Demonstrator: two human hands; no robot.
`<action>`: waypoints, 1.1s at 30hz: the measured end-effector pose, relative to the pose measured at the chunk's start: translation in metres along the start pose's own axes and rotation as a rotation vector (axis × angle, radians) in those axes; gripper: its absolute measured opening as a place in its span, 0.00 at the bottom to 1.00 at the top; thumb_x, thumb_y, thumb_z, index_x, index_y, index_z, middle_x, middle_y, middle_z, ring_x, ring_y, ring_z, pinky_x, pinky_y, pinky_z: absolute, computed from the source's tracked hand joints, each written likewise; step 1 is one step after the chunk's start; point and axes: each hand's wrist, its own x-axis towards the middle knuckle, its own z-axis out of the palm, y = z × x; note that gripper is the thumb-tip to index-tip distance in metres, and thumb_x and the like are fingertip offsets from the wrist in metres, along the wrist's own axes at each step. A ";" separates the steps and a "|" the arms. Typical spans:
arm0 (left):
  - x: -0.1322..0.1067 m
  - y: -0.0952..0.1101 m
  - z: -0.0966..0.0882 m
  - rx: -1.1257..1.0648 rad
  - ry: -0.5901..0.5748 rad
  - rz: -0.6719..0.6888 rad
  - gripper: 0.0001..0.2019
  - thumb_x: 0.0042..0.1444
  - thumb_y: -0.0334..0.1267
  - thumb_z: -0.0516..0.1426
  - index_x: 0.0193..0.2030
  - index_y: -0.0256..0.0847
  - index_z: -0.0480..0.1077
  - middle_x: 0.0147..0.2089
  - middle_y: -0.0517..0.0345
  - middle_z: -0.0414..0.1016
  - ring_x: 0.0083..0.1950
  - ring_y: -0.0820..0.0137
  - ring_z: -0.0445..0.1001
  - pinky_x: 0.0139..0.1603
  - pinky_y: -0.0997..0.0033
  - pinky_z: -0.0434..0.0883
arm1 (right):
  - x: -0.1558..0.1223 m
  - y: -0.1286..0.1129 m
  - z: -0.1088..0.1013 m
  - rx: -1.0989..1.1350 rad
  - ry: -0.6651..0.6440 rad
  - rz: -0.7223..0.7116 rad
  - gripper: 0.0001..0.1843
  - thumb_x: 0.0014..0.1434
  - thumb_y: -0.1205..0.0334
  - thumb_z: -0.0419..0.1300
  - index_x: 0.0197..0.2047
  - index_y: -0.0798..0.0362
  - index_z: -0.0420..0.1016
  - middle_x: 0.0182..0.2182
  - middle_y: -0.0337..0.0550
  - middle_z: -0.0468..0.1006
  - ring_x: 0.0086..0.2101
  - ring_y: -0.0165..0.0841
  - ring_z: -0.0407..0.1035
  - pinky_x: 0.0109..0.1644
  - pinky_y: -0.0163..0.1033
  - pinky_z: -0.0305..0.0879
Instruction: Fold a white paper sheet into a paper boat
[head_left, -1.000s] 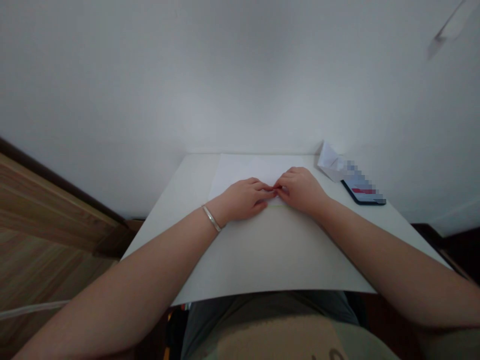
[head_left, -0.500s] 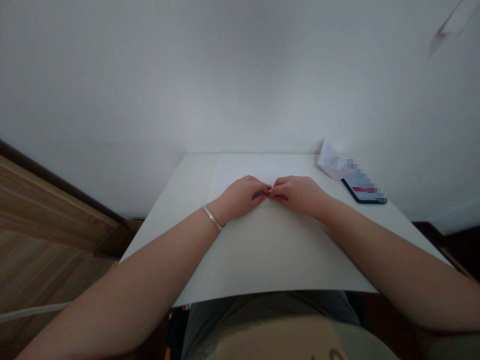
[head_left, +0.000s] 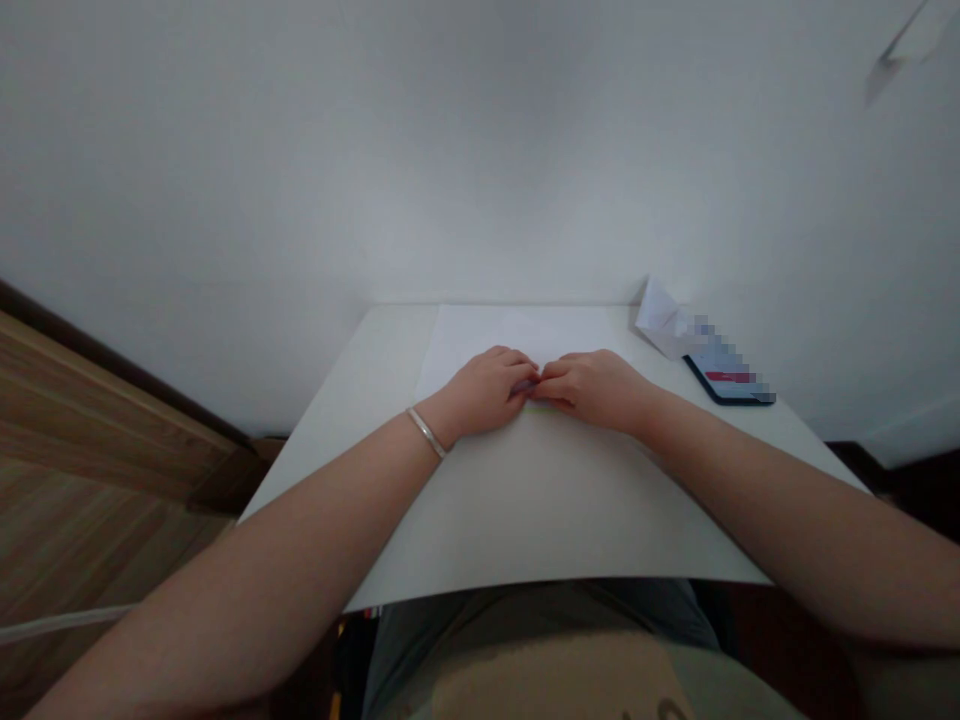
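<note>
A white sheet of paper lies on the far half of the white table. Over its near part my two hands meet, fingertips touching or almost touching. My left hand, with a silver bangle at the wrist, is closed in a pinch on a small pale piece of paper. The fingers of my right hand are pressed together on the same piece from the other side. Most of this paper is hidden by the fingers. A faint yellow-green line shows just below the fingertips.
At the back right of the table stands a folded white paper, overlapping a phone with a dark edge. The wall rises directly behind the table. Wooden furniture is on the left.
The fingertips have shifted slightly: my right fingers now reach a little further left over the paper, covering more of the yellow-green line. The folded paper and phone stay where they were.
</note>
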 end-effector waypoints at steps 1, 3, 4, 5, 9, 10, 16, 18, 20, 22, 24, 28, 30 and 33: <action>0.000 0.000 0.000 0.010 -0.003 -0.006 0.13 0.57 0.32 0.52 0.46 0.37 0.73 0.48 0.49 0.76 0.50 0.63 0.71 0.56 0.59 0.68 | 0.001 -0.001 -0.001 -0.014 -0.007 -0.004 0.14 0.64 0.62 0.52 0.46 0.45 0.78 0.43 0.41 0.80 0.39 0.34 0.72 0.35 0.36 0.59; 0.000 0.001 -0.001 0.027 -0.002 -0.017 0.13 0.57 0.32 0.52 0.46 0.37 0.73 0.48 0.50 0.76 0.50 0.63 0.71 0.56 0.59 0.68 | 0.002 -0.002 -0.002 -0.028 -0.018 -0.003 0.14 0.64 0.62 0.52 0.45 0.45 0.78 0.43 0.40 0.80 0.39 0.34 0.72 0.34 0.36 0.58; 0.000 0.001 -0.001 0.034 -0.001 -0.020 0.13 0.57 0.32 0.52 0.46 0.37 0.73 0.48 0.50 0.76 0.50 0.63 0.71 0.56 0.59 0.68 | 0.002 -0.002 -0.003 -0.032 -0.025 0.001 0.14 0.64 0.62 0.51 0.44 0.46 0.78 0.43 0.40 0.80 0.39 0.34 0.72 0.34 0.36 0.58; 0.000 0.000 -0.001 0.039 0.000 -0.023 0.13 0.57 0.32 0.52 0.46 0.38 0.73 0.48 0.51 0.76 0.51 0.63 0.71 0.56 0.59 0.68 | 0.002 -0.003 -0.003 -0.037 -0.032 0.009 0.14 0.64 0.62 0.51 0.44 0.46 0.78 0.43 0.40 0.80 0.39 0.34 0.72 0.34 0.36 0.58; -0.001 0.000 -0.001 0.040 -0.006 -0.032 0.13 0.57 0.32 0.52 0.46 0.40 0.73 0.49 0.53 0.75 0.52 0.64 0.70 0.57 0.60 0.67 | 0.000 -0.004 -0.008 -0.075 -0.089 0.052 0.15 0.64 0.66 0.50 0.39 0.50 0.79 0.38 0.43 0.81 0.37 0.35 0.72 0.33 0.37 0.58; -0.001 0.000 -0.001 0.036 -0.010 -0.031 0.13 0.57 0.32 0.52 0.46 0.40 0.73 0.49 0.53 0.75 0.52 0.64 0.70 0.57 0.60 0.67 | 0.000 -0.005 -0.010 -0.088 -0.109 0.062 0.15 0.63 0.67 0.50 0.38 0.51 0.79 0.37 0.44 0.81 0.37 0.35 0.73 0.33 0.37 0.58; -0.001 0.001 -0.002 0.025 -0.012 -0.034 0.14 0.57 0.31 0.52 0.47 0.39 0.73 0.50 0.52 0.75 0.52 0.64 0.70 0.57 0.60 0.67 | 0.001 -0.010 -0.023 -0.161 -0.199 0.107 0.15 0.61 0.72 0.50 0.36 0.54 0.79 0.35 0.47 0.80 0.36 0.37 0.73 0.31 0.37 0.58; -0.001 0.001 -0.002 0.022 -0.012 -0.032 0.14 0.57 0.31 0.52 0.48 0.39 0.73 0.50 0.52 0.75 0.52 0.64 0.70 0.57 0.60 0.67 | 0.001 -0.011 -0.026 -0.177 -0.223 0.120 0.15 0.60 0.73 0.50 0.36 0.54 0.79 0.35 0.48 0.80 0.36 0.37 0.73 0.31 0.37 0.58; -0.001 0.000 -0.002 0.020 -0.015 -0.029 0.14 0.57 0.31 0.52 0.48 0.39 0.73 0.50 0.51 0.75 0.52 0.64 0.70 0.57 0.60 0.67 | 0.000 -0.010 -0.029 -0.182 -0.244 0.139 0.16 0.60 0.73 0.50 0.35 0.54 0.79 0.35 0.49 0.80 0.36 0.38 0.74 0.31 0.37 0.58; -0.001 0.001 -0.003 0.019 -0.020 -0.033 0.14 0.57 0.31 0.52 0.48 0.39 0.73 0.50 0.52 0.75 0.52 0.64 0.70 0.57 0.60 0.66 | -0.002 -0.009 -0.030 -0.183 -0.260 0.156 0.16 0.59 0.73 0.50 0.35 0.54 0.79 0.36 0.48 0.81 0.36 0.38 0.74 0.31 0.37 0.59; -0.001 0.001 -0.004 0.018 -0.023 -0.040 0.14 0.57 0.31 0.52 0.48 0.40 0.73 0.50 0.52 0.75 0.53 0.64 0.70 0.57 0.59 0.66 | -0.003 -0.007 -0.030 -0.184 -0.265 0.164 0.16 0.59 0.74 0.51 0.34 0.53 0.80 0.36 0.48 0.81 0.36 0.38 0.74 0.32 0.38 0.60; -0.002 0.001 -0.004 0.008 -0.025 -0.040 0.14 0.57 0.31 0.52 0.48 0.41 0.73 0.50 0.53 0.75 0.53 0.64 0.70 0.57 0.59 0.67 | -0.006 -0.003 -0.030 -0.171 -0.275 0.207 0.16 0.59 0.73 0.51 0.33 0.52 0.80 0.36 0.50 0.81 0.36 0.40 0.75 0.35 0.41 0.62; -0.002 0.000 -0.003 0.000 -0.023 -0.037 0.14 0.57 0.31 0.52 0.48 0.41 0.73 0.50 0.53 0.75 0.53 0.64 0.70 0.57 0.59 0.67 | -0.007 -0.002 -0.031 -0.158 -0.287 0.254 0.16 0.58 0.73 0.51 0.32 0.52 0.80 0.36 0.52 0.81 0.36 0.42 0.75 0.36 0.43 0.63; -0.002 -0.001 -0.002 -0.003 -0.016 -0.036 0.14 0.57 0.31 0.52 0.48 0.41 0.73 0.50 0.54 0.75 0.53 0.64 0.70 0.57 0.60 0.67 | -0.008 -0.001 -0.031 -0.146 -0.300 0.329 0.15 0.57 0.72 0.52 0.32 0.51 0.80 0.36 0.53 0.81 0.37 0.43 0.74 0.37 0.45 0.64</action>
